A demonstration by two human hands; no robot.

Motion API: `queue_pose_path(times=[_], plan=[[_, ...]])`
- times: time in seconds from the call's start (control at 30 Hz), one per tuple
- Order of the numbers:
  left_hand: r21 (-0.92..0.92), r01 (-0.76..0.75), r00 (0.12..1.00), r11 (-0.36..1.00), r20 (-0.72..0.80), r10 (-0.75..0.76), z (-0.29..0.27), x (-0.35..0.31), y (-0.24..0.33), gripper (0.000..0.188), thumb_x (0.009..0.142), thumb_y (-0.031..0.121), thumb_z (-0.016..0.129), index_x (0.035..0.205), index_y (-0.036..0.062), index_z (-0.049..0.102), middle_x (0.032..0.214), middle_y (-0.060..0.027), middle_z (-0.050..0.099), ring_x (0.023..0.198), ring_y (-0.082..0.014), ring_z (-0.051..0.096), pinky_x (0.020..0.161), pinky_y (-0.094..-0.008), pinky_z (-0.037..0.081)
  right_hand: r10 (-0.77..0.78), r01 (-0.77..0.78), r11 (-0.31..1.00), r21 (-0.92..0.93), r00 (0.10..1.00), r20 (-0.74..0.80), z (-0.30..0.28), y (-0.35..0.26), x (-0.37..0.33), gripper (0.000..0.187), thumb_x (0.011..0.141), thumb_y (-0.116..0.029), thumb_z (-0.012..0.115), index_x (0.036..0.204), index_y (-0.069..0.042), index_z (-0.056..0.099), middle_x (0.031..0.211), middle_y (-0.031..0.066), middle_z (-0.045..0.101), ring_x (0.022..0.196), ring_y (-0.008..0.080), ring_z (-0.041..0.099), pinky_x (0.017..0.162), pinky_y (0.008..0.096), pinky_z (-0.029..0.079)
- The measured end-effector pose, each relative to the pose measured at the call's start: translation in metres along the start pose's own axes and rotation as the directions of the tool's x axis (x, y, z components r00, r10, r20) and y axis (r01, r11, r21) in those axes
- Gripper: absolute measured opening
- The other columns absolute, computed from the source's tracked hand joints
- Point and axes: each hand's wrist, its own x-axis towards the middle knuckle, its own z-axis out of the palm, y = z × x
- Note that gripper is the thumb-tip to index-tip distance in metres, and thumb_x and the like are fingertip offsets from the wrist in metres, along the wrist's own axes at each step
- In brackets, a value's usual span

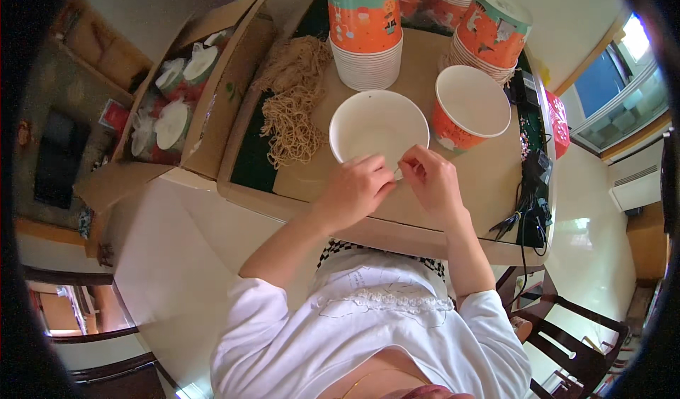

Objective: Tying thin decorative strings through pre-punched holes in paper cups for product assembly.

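Both hands meet at the near rim of a white paper bucket (pixel 375 119) whose open mouth faces up. My left hand (pixel 360 190) is closed, its fingertips pinched together. My right hand (pixel 430 178) also pinches, its fingertips just beside those of the left. Something small and pale shows between them, too small to name. To the right of this bucket stands another paper bucket (pixel 471 101), orange outside and white inside. A tangled heap of beige string (pixel 294 126) lies left of the buckets.
Two nested stacks of upturned orange and green paper buckets, a left stack (pixel 365 34) and a right stack (pixel 491 34), stand at the back. An open cardboard box (pixel 219 108) with wrapped buckets sits left. Black cables (pixel 528 211) lie along the table's right edge.
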Motion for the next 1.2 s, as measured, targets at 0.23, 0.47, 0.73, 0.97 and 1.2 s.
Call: queue_pose_path(times=[0.23, 0.47, 0.73, 0.97, 1.2], plan=[[-0.191, 0.069, 0.997, 0.979, 0.038, -0.063, 0.017, 0.012, -0.02, 0.015, 0.088, 0.019, 0.06, 0.087, 0.0045, 0.056, 0.072, -0.0156, 0.062, 0.07, -0.0341, 0.062, 0.059, -0.0443, 0.048, -0.008, 0.001, 0.998, 0.066, 0.995, 0.098, -0.007, 0.001, 0.0, 0.007, 0.081, -0.005, 0.061, 0.086, -0.003, 0.056, 0.078, 0.0126, 0.06, 0.068, 0.0291, 0.062, 0.061, 0.0352, 0.049], [-0.357, 0.147, 0.989, 0.922, 0.072, -0.13, 0.013, 0.014, -0.021, 0.008, 0.087, 0.006, 0.059, 0.094, 0.0042, 0.056, 0.077, -0.0131, 0.064, 0.073, -0.0269, 0.065, 0.06, -0.0359, 0.048, 0.002, -0.009, 0.993, 0.117, 0.999, 0.054, -0.004, 0.003, -0.003, 0.007, 0.084, -0.004, 0.062, 0.09, -0.001, 0.058, 0.076, 0.0069, 0.061, 0.059, 0.0104, 0.054, 0.054, 0.0257, 0.043], [-0.165, 0.051, 0.997, 0.985, 0.058, -0.042, 0.009, 0.008, -0.035, 0.008, 0.079, 0.003, 0.061, 0.085, 0.0067, 0.066, 0.08, -0.0084, 0.06, 0.068, -0.0232, 0.062, 0.062, -0.0332, 0.05, 0.109, -0.13, 0.945, 0.301, 0.99, 0.087, -0.001, 0.008, 0.002, 0.007, 0.086, -0.006, 0.061, 0.089, -0.001, 0.058, 0.072, 0.0089, 0.064, 0.06, 0.0132, 0.059, 0.059, 0.0281, 0.048], [-0.17, 0.138, 0.99, 0.976, 0.035, -0.134, 0.004, 0.012, -0.016, 0.021, 0.079, 0.008, 0.066, 0.099, 0.0133, 0.069, 0.079, -0.0088, 0.063, 0.068, -0.0244, 0.062, 0.062, -0.0349, 0.051, 0.112, -0.125, 0.933, 0.338, 0.992, 0.058, 0.001, 0.012, 0.004, 0.006, 0.088, -0.006, 0.059, 0.089, 0.0, 0.058, 0.072, 0.0087, 0.064, 0.062, 0.013, 0.059, 0.061, 0.028, 0.048], [-0.15, -0.05, 0.997, 0.987, -0.061, 0.041, 0.015, 0.01, -0.029, 0.018, 0.078, 0.012, 0.064, 0.095, 0.0178, 0.069, 0.072, -0.0036, 0.062, 0.064, -0.0236, 0.062, 0.058, -0.0369, 0.05, 0.115, -0.137, 0.952, 0.273, 0.989, 0.096, -0.002, 0.009, 0.005, 0.006, 0.087, -0.005, 0.06, 0.089, 0.0, 0.058, 0.073, 0.0093, 0.064, 0.063, 0.014, 0.06, 0.061, 0.0284, 0.048]])
